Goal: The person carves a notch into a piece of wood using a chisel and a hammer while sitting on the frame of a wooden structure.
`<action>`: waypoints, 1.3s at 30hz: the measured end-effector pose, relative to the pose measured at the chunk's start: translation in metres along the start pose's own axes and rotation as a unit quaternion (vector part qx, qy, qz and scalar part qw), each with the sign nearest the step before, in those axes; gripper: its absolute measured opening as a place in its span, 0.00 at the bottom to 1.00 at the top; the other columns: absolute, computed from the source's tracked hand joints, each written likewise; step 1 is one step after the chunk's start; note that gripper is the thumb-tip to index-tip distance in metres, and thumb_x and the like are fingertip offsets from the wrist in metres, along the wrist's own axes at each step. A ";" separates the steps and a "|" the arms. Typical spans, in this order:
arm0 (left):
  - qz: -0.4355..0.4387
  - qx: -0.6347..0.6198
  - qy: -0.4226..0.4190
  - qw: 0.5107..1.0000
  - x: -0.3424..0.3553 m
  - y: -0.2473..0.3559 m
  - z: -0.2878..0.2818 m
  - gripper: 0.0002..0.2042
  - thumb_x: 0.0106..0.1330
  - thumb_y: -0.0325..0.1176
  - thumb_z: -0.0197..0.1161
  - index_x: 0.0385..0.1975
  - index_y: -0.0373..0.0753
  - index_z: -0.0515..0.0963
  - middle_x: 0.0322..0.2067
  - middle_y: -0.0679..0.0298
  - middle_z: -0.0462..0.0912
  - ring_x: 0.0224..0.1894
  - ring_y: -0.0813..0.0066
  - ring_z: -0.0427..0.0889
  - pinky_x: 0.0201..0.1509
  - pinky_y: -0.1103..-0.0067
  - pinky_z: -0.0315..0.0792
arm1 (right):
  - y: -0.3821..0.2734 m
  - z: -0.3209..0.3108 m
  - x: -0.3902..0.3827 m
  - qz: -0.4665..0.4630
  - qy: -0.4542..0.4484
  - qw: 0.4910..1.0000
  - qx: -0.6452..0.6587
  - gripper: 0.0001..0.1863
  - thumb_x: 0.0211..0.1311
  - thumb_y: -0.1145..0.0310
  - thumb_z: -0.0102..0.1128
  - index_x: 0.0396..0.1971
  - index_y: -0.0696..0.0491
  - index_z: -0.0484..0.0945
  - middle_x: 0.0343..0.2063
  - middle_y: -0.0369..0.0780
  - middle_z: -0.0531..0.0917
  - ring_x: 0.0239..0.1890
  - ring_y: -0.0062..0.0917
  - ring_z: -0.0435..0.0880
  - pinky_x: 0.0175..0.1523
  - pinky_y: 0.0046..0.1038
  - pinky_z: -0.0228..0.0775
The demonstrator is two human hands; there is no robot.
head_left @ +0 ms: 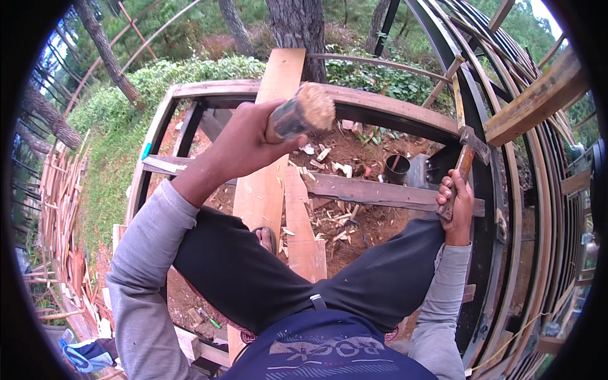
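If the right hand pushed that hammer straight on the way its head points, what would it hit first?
Probably the angled wooden slat beside the hammer head: the right hand holds the handle pointing up toward it. The two look close, but depth is hard to judge here.

Pale tan end grain caps the grey-banded mallet (pixel 297 113) in the left hand (pixel 244 142), while the hammer (pixel 465 166) in the right hand (pixel 457 206) shows a reddish-brown handle and dull grey head. Light grey sleeves (pixel 142 253) and black trousers (pixel 253 266) meet a navy shirt (pixel 326 351) with faded grey print. The near plank (pixel 269 158) is pale honey — chips (pixel 332 166) lie cream on red-brown soil (pixel 361 149). A dark frame (pixel 478 209) curves right — green shrubs (pixel 158 76) far left.
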State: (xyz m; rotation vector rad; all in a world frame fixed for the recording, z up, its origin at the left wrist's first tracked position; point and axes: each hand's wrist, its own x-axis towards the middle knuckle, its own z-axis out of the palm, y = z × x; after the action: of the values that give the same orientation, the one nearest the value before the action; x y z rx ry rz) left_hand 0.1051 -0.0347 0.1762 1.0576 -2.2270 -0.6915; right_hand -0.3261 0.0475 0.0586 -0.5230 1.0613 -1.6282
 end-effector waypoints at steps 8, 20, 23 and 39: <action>-0.080 -0.010 0.040 0.996 -0.048 0.073 -0.007 0.13 0.67 0.37 0.73 0.41 0.32 0.82 0.30 0.68 0.83 0.33 0.86 0.74 0.40 0.79 0.74 | -0.009 -0.018 -0.031 0.045 -0.078 0.994 -0.062 0.12 0.76 0.63 0.59 0.45 0.52 0.67 0.28 0.35 0.72 0.22 0.14 0.72 0.22 0.19 0.70; 0.073 0.058 -0.092 0.991 -0.057 0.095 0.180 0.19 0.49 0.32 0.76 0.39 0.41 0.75 0.33 0.60 0.81 0.39 0.55 0.84 0.41 0.63 0.76 | -0.024 -0.033 -0.038 0.037 -0.097 0.992 -0.068 0.13 0.75 0.63 0.59 0.46 0.54 0.67 0.28 0.35 0.72 0.21 0.15 0.73 0.22 0.20 0.70; 0.133 0.037 -0.059 0.989 -0.046 0.087 0.239 0.17 0.47 0.29 0.74 0.36 0.41 0.76 0.33 0.62 0.78 0.39 0.59 0.81 0.42 0.66 0.74 | -0.023 -0.031 -0.040 0.026 -0.066 0.994 -0.083 0.15 0.76 0.61 0.58 0.51 0.54 0.67 0.29 0.35 0.73 0.21 0.13 0.72 0.22 0.20 0.70; 0.067 0.032 0.074 0.994 0.024 -0.079 0.275 0.08 0.52 0.27 0.67 0.29 0.41 0.74 0.27 0.61 0.75 0.33 0.60 0.79 0.37 0.67 0.70 | 0.016 0.006 -0.038 -0.015 0.052 0.956 -0.289 0.21 0.73 0.67 0.62 0.56 0.57 0.64 0.25 0.35 0.73 0.18 0.17 0.72 0.23 0.23 0.69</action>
State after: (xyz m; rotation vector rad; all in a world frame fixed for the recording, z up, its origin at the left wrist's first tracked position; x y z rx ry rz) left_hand -0.0545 -0.0416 -0.0622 0.9479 -2.1805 -0.4707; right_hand -0.3003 0.0796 0.0547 -0.8438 1.6280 -1.3669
